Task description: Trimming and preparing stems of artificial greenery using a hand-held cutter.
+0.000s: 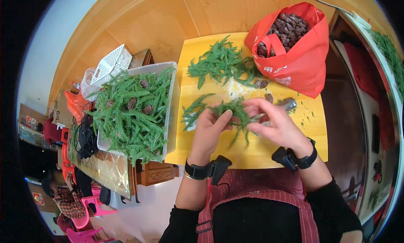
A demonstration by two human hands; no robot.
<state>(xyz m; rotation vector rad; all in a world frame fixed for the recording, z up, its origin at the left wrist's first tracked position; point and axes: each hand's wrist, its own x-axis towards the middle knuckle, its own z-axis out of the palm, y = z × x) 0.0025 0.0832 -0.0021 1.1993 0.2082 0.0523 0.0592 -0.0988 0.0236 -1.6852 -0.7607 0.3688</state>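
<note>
Above the near half of a yellow tabletop (252, 154), my left hand (209, 129) pinches a bunch of green artificial pine sprigs (235, 110). My right hand (275, 118) closes its fingertips on the right side of the same bunch. Behind my hands lies a pile of loose green sprigs (219, 60). Small brown pine cones (261, 84) rest beside it, and one more pine cone (269, 98) sits just beyond my right hand. A shiny dark cylinder (288, 104), partly hidden by that hand, lies nearby; its kind is unclear.
A red bag (307, 62) full of pine cones stands at the back right. On the left, a clear plastic bin (171, 112) is heaped with sprigs and cones. A white perforated basket (112, 64) stands behind it. Far left, a person (69, 201) sits near pink chairs (99, 207).
</note>
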